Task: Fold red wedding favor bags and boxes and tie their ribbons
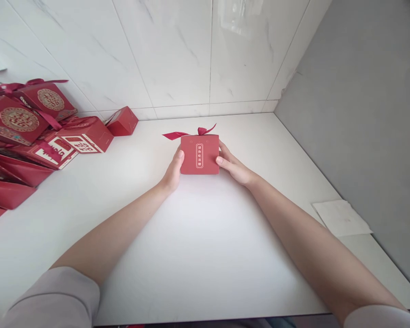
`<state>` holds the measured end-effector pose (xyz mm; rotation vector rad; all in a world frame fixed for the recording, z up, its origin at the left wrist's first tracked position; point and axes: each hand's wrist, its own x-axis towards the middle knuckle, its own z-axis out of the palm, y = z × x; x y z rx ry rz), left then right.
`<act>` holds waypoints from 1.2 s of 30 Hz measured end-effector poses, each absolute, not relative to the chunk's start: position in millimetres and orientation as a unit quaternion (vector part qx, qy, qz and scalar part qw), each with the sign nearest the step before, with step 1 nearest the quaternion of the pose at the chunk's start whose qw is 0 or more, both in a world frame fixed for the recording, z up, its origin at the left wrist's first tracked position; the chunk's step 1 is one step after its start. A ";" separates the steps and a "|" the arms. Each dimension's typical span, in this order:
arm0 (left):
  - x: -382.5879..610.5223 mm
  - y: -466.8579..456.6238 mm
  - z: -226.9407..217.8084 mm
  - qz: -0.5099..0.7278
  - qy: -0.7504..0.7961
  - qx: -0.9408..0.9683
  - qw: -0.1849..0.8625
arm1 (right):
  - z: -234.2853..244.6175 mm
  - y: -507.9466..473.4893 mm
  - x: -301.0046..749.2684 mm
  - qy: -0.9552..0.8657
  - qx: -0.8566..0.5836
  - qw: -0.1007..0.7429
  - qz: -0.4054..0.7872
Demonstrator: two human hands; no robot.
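A small red gift box (200, 155) with a white label and a dark red ribbon (187, 133) on top stands on the white table (205, 246), a little beyond its middle. My left hand (173, 172) grips the box's left side, thumb on its front face. My right hand (233, 166) grips the right side in the same way, thumb on the front. The fingers of both hands are hidden behind the box.
A pile of several red gift boxes (30, 127) with ribbons lies at the far left against the marble-tiled wall. One more red box (123, 121) lies tipped near the wall. A white paper sheet (341, 217) rests at the right, beside the grey wall.
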<state>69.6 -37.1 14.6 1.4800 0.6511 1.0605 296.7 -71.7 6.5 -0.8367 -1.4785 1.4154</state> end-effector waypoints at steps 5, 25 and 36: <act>61.8 -31.5 9.7 0.362 0.297 0.697 0.543 | 9.0 -69.4 298.8 -0.524 -0.335 0.468 0.628; 63.1 -25.9 2.6 0.402 0.397 0.626 0.538 | 10.3 -72.6 299.0 -0.566 -0.365 0.447 0.589; 63.2 -25.9 3.2 0.396 0.398 0.628 0.539 | 9.6 -72.8 298.7 -0.561 -0.368 0.451 0.588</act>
